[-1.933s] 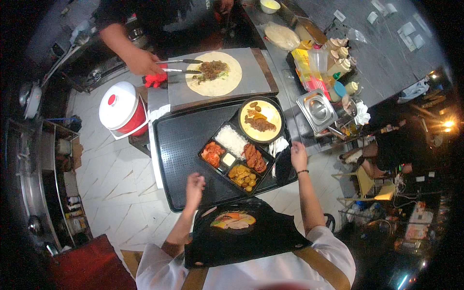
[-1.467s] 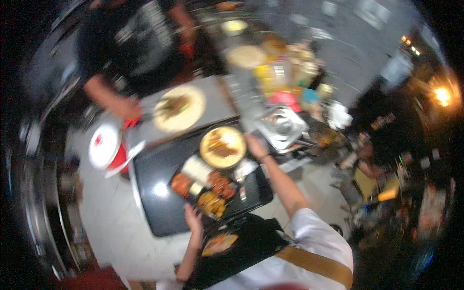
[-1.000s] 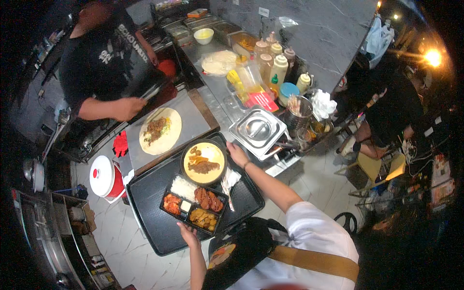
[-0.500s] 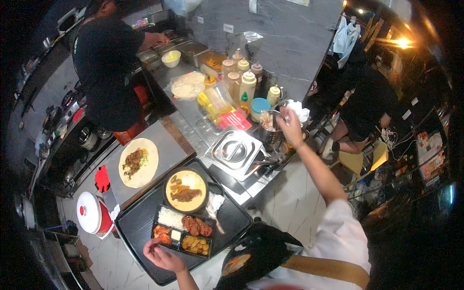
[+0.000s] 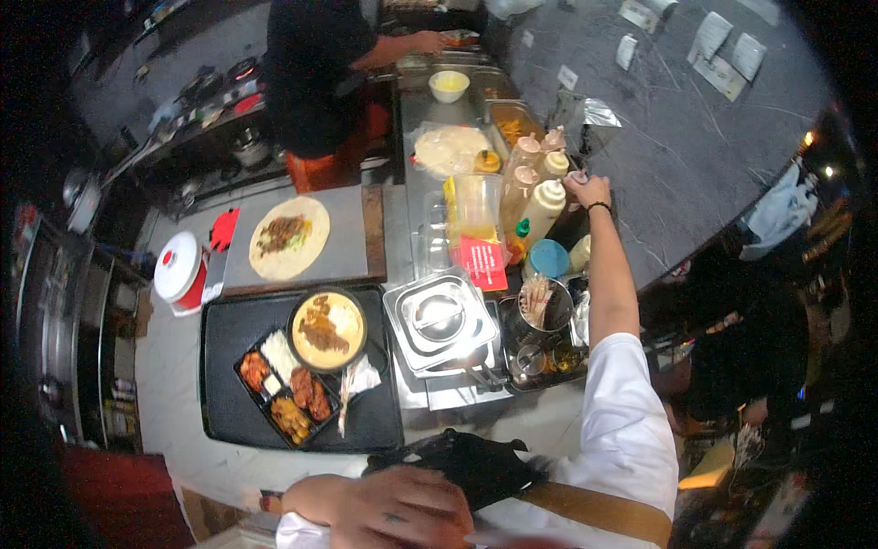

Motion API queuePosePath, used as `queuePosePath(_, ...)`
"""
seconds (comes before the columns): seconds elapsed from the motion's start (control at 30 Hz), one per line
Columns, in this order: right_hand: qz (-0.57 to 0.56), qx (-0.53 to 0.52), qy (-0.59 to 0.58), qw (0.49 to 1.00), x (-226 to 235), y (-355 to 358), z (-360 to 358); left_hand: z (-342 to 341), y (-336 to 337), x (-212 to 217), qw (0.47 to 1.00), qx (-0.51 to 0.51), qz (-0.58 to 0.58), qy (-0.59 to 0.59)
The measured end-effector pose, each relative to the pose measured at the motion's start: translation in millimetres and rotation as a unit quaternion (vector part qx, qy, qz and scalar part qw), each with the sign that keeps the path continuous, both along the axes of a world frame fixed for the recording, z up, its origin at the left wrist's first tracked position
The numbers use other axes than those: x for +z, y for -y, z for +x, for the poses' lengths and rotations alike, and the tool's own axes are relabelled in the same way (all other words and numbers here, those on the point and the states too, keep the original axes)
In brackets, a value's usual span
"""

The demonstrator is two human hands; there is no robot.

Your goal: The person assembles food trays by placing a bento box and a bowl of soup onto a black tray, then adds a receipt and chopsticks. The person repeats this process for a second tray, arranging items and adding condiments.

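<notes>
The right hand (image 5: 588,189) reaches far across the worktop (image 5: 430,119), fingers closed around a squeeze bottle's top (image 5: 577,176); the left hand (image 5: 389,508) rests loosely open, empty, near the black tray (image 5: 229,403).

Right hand (image 5: 590,189) among the squeeze bottles (image 5: 541,203)
Bottles touch its fingers' left side; the steel lidded pan (image 5: 439,317) lies nearer the body, the tray (image 5: 229,348) farther left, the left hand (image 5: 384,503) nearest the body.

- A commercial kitchen or food stall.
- Squeeze bottles (image 5: 540,206) cluster by the right hand (image 5: 590,189) on a steel worktop (image 5: 416,119).
- Beyond the left hand (image 5: 384,503), a black tray (image 5: 229,384) carries plated food.
- A co-worker (image 5: 315,73) stands farther off beside an open tortilla (image 5: 288,238).
</notes>
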State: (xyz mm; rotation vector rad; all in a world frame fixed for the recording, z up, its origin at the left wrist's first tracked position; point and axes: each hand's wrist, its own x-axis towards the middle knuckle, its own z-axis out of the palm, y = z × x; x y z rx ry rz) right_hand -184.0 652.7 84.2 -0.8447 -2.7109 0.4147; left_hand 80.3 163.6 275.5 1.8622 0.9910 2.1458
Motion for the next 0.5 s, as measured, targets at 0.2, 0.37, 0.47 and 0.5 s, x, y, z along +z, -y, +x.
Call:
queuePosePath(0.2,0.068,0.022,-0.109,0.991,3,-29,22,16,20,-69,0.954,0.190,-0.219,0.082)
queuePosePath(0.37,0.012,0.081,-0.274,0.958,74,-16,52,54,93,-112,0.808,0.476,-0.121,0.325)
queuePosePath(0.47,0.011,0.184,-0.357,0.916,168,42,79,61,125,-109,0.754,0.544,0.004,0.367)
queuePosePath(0.5,0.122,0.106,-0.441,0.883,183,31,80,53,130,-110,0.716,0.565,0.070,0.403)
